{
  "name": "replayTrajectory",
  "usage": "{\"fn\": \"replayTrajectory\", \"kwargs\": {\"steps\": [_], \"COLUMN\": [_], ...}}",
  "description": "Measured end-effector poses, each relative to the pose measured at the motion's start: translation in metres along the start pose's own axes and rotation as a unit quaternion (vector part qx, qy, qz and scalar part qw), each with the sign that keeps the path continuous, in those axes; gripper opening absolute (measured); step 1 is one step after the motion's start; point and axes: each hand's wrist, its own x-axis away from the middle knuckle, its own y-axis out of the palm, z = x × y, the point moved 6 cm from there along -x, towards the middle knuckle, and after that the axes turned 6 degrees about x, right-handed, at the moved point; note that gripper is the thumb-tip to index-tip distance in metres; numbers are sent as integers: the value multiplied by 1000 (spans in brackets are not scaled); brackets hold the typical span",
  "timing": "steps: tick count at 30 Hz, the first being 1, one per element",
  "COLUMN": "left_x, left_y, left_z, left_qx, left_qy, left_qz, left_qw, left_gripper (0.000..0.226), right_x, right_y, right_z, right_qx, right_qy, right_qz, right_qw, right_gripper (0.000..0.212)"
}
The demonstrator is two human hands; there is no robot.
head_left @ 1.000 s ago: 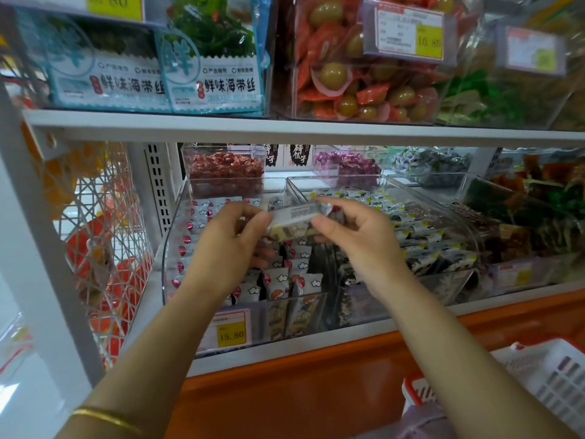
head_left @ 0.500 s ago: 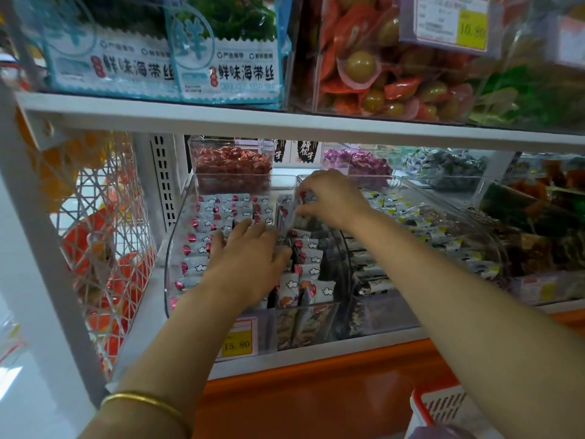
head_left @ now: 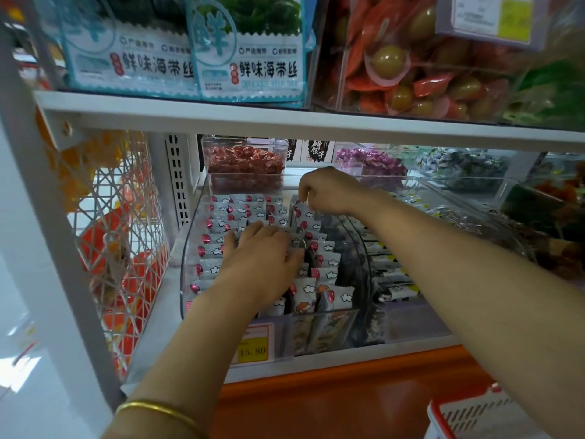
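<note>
A clear plastic bin [head_left: 186,248] on the lower shelf holds rows of small white snack packets [head_left: 326,264] with red dots and cloud prints. My left hand [head_left: 262,258] lies flat on the packets in the middle of the bin, fingers stretched forward. My right hand [head_left: 329,191] reaches to the back of the bin's right row, its fingertips pinching the top edge of a white packet [head_left: 302,210] there.
A yellow price tag [head_left: 253,350] reading 15.80 is on the bin's front. A second clear bin [head_left: 443,198] of dark packets stands to the right. The upper shelf [head_left: 221,112] hangs close above. A white wire rack [head_left: 120,236] stands left, a red-and-white basket [head_left: 474,416] lower right.
Both hands held one packet in front of the shelf; then the right hand carried it to the back of the bin, and the left hand came down flat on the packets.
</note>
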Motion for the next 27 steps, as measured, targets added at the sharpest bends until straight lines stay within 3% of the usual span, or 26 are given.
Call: {"fn": "replayTrajectory", "kwargs": {"steps": [4, 7, 10, 12, 14, 17, 21, 24, 27], "left_x": [1, 3, 4, 5, 6, 8, 16, 22, 28], "left_y": [-3, -6, -10, -13, -17, -24, -37, -38, -32], "left_z": [0, -1, -1, 0, -1, -1, -2, -3, -5], "left_qx": [-1, 1, 7, 9, 14, 54, 136, 211, 327], "left_qy": [-2, -1, 2, 3, 3, 0, -8, -14, -42], "left_qz": [3, 14, 30, 44, 59, 95, 148, 158, 133], "left_qw": [1000, 1000, 1000, 999, 998, 994, 980, 965, 935], "left_gripper": [45, 44, 40, 37, 36, 30, 32, 41, 43], "right_x": [-12, -16, -15, -14, -7, 11, 52, 90, 120], "right_y": [13, 24, 23, 18, 7, -18, -50, -55, -48], "right_z": [-2, -7, -10, -9, -10, -14, -10, -4, -7], "right_qx": [88, 147, 170, 170, 149, 116, 73, -49, -215], "right_qy": [19, 20, 9, 6, -1, -17, 33, 93, 118], "right_qz": [2, -22, -25, -17, 2, 60, 215, 307, 329], "right_qw": [996, 989, 985, 985, 989, 991, 973, 946, 912], "right_gripper": [30, 23, 13, 18, 27, 17, 19, 17, 14]}}
